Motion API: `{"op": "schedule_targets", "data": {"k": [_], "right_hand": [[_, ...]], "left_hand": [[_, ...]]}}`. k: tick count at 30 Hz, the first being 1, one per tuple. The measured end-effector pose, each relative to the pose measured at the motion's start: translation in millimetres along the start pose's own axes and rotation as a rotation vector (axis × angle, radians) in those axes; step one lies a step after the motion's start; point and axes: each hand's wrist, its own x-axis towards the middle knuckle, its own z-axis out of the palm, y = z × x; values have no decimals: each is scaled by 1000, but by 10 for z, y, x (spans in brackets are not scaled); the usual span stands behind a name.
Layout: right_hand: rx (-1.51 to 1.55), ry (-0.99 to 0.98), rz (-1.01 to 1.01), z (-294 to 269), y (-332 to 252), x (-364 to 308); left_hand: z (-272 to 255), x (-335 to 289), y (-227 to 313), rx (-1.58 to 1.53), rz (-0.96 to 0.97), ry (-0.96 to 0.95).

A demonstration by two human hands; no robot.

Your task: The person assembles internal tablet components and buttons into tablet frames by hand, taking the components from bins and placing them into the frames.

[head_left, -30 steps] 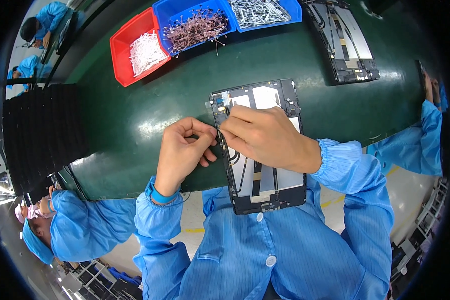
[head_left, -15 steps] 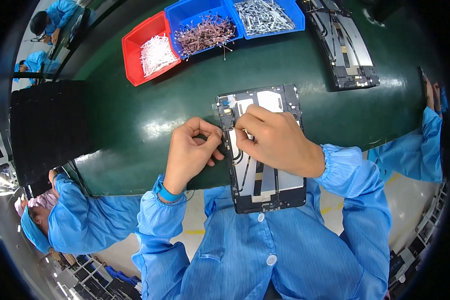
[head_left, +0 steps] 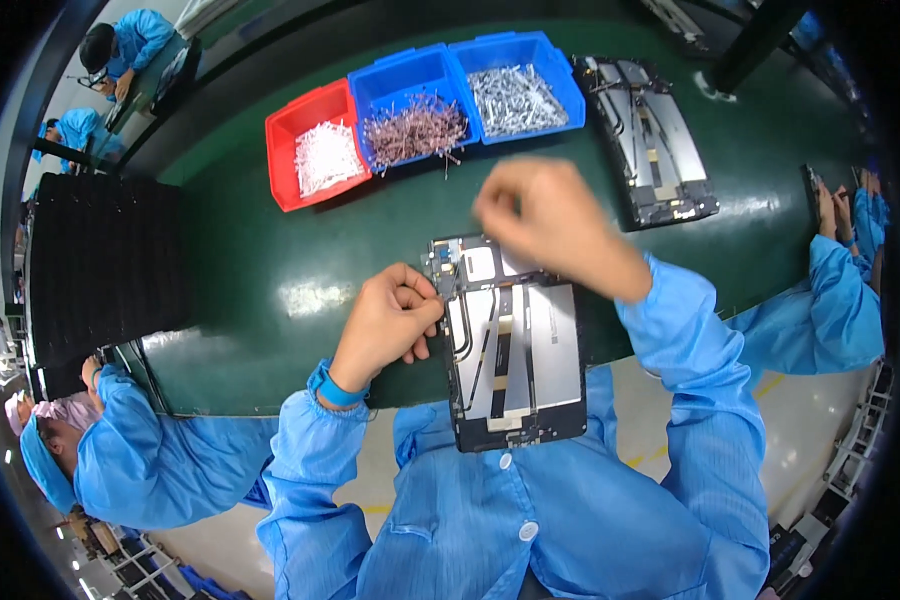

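Observation:
An opened tablet lies at the table's front edge, its near end jutting over toward me. Black cables, a silver plate and small boards show inside it. My left hand has thumb and forefinger pinched together at the tablet's left edge, close to the upper corner; whatever is between the fingertips is too small to make out. Above the tablet's far end hovers my right hand, blurred by motion, its fingers curled into a pinch. I cannot see what, if anything, it holds.
Beyond the tablet stand a red bin of white pieces and two joined blue bins of brownish and silvery pieces. A second opened tablet lies far right. A black stack stands left. Co-workers sit on both sides.
My right hand has lifted off the tablet and moved away, toward the bins. My left hand stays at the tablet's left edge. The whole view has shifted, so the bins appear lower.

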Motion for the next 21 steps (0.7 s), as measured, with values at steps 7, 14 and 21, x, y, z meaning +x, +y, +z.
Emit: {"op": "schedule_targets", "data": {"k": [7,14,21], "right_hand": [[-750,174,-44,-295,462,678],[-728,183,89,-182,458,868],[-533,286,41,-319,521,789]], "left_hand": [[2,-83,-29,-90,73,37],[4,-82,-79,-124,108,55],[-7,-100,-67,-150,129,43]]}}
